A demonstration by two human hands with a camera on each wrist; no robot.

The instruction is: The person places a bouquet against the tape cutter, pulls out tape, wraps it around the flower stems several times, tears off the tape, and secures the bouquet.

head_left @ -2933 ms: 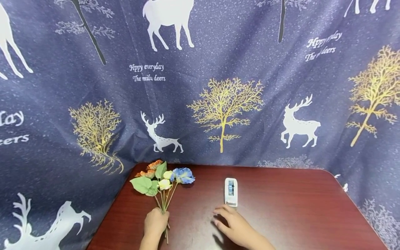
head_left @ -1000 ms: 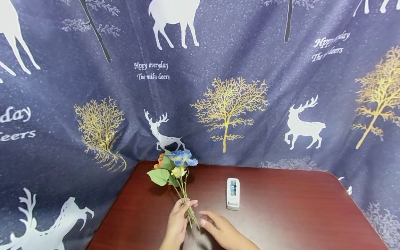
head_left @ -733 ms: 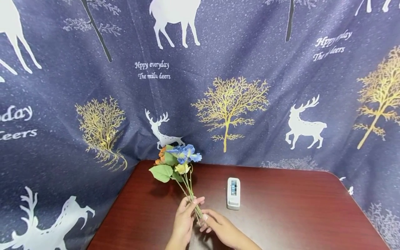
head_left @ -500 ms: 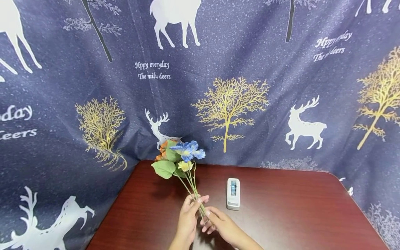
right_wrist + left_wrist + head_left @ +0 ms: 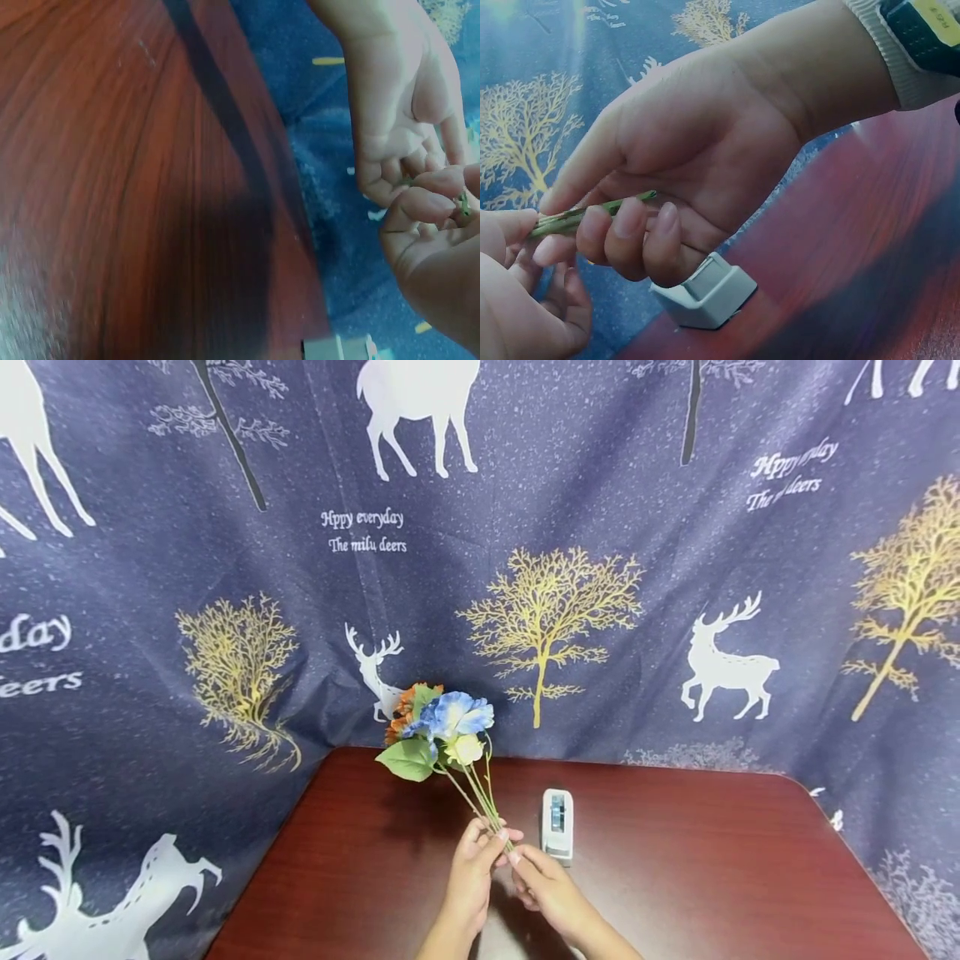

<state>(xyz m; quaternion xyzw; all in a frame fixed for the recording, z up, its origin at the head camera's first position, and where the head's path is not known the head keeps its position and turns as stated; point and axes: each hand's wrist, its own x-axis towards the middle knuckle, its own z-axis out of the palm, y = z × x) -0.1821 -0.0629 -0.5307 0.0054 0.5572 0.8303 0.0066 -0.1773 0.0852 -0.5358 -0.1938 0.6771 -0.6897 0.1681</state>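
My left hand [image 5: 474, 864] pinches a bunch of flowers by its thin green stems [image 5: 480, 797]. The blooms are blue [image 5: 459, 714], orange [image 5: 405, 710] and pale yellow [image 5: 465, 749], with a broad green leaf [image 5: 407, 759]. They lean up and to the left above the table. Just below, my right hand [image 5: 553, 889] holds the lower stems between thumb and fingers. In the left wrist view the cut stem ends [image 5: 634, 204] stick out across the curled fingers of the right hand [image 5: 705, 142], beside the left hand [image 5: 525, 300]. Both hands meet at the stems in the right wrist view.
A small white case [image 5: 557, 827] with a bluish window, shaped like a tape dispenser, stands on the reddish-brown table [image 5: 697, 860] just beyond my right hand. A dark blue curtain [image 5: 420, 585] printed with deer and trees hangs behind the table's far edge.
The left hand has raised the flowers and brought them to the right, stems slanting down rightward. The right hand has left its spot by the white case and taken hold of the lower stems.
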